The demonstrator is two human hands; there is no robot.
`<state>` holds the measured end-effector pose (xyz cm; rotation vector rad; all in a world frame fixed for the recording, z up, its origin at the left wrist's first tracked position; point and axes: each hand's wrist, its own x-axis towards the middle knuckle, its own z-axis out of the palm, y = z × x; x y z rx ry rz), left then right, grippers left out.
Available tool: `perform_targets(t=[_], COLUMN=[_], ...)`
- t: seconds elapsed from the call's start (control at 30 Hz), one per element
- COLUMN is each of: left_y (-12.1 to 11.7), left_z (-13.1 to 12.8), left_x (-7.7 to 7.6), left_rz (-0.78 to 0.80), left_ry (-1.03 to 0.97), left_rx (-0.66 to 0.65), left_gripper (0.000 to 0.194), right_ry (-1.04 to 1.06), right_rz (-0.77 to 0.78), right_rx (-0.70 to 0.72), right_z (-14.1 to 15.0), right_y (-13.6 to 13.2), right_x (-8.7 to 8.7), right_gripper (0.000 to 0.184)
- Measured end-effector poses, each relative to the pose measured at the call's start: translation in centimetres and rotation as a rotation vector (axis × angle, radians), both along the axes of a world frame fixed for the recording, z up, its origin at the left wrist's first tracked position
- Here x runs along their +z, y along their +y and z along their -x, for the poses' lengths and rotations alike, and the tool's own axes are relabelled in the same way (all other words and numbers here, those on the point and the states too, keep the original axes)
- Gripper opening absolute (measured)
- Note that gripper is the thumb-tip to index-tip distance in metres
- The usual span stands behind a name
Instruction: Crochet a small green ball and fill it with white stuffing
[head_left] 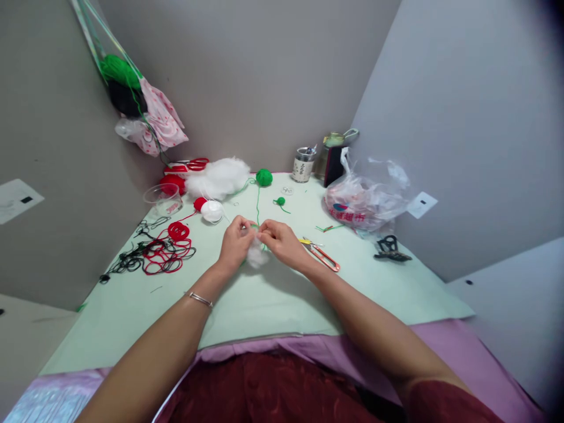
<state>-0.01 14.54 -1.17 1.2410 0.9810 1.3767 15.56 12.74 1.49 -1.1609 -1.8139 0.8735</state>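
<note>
Above the middle of the table, my left hand [237, 245] and my right hand [283, 242] meet with closed fingers. A small green yarn piece [254, 227] shows between the fingertips, mostly hidden by them; my left hand pinches it. A tuft of white stuffing [257, 256] hangs just below, and the fingers of my right hand are closed on its upper part. Green yarn [258, 202] runs from the hands back to a green yarn ball [264, 177]. Orange thread snips [325, 257] and a yellow-handled tool [305, 241] lie beside my right wrist.
At the back left are a white stuffing heap [220, 178], a clear plastic cup [165, 201] and a white yarn ball [212, 211]. Tangled red yarn [170, 252] and black yarn [127, 258] lie left. A pen tin [303, 165], plastic bag [365, 202] and black hair claw [391, 249] stand right.
</note>
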Motion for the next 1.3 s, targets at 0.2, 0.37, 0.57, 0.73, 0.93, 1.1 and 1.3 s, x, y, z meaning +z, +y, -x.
perform_targets(t=[0.2, 0.37, 0.57, 0.73, 0.93, 1.1, 1.3], left_y=[-0.6, -0.8, -0.2, 0.4, 0.3, -0.1, -0.2], left_z=[-0.5, -0.5, 0.0, 0.5, 0.0, -0.4, -0.4], left_x=[0.0, 0.7, 1.0, 0.5, -0.4, -0.4, -0.3], left_rz=[-0.058, 0.038, 0.101, 0.083, -0.024, -0.059, -0.075], left_ry=[-0.022, -0.051, -0.045, 0.007, 0.002, -0.039, -0.044], left_rx=[0.033, -0.115, -0.159, -0.129, 0.027, 0.008, -0.039], left_gripper=[0.025, 0.027, 0.036, 0.028, 0.024, 0.027, 0.03], right_ry=[0.0, -0.082, -0.161, -0.163, -0.108, -0.025, 0.231], right_rz=[0.002, -0.09, -0.164, -0.153, -0.121, -0.14, -0.114], right_rx=[-0.057, -0.202, -0.215, -0.062, 0.008, -0.083, 0.018], right_z=[0.3, -0.6, -0.7, -0.5, 0.0, -1.0, -1.0], right_y=[0.8, 1.2, 0.4, -0.5, -0.2, 0.9, 0.5], right_x=[-0.8, -0.7, -0.1, 0.3, -0.2, -0.1, 1.1], right_gripper=[0.018, 0.012, 0.009, 0.012, 0.008, 0.015, 0.033])
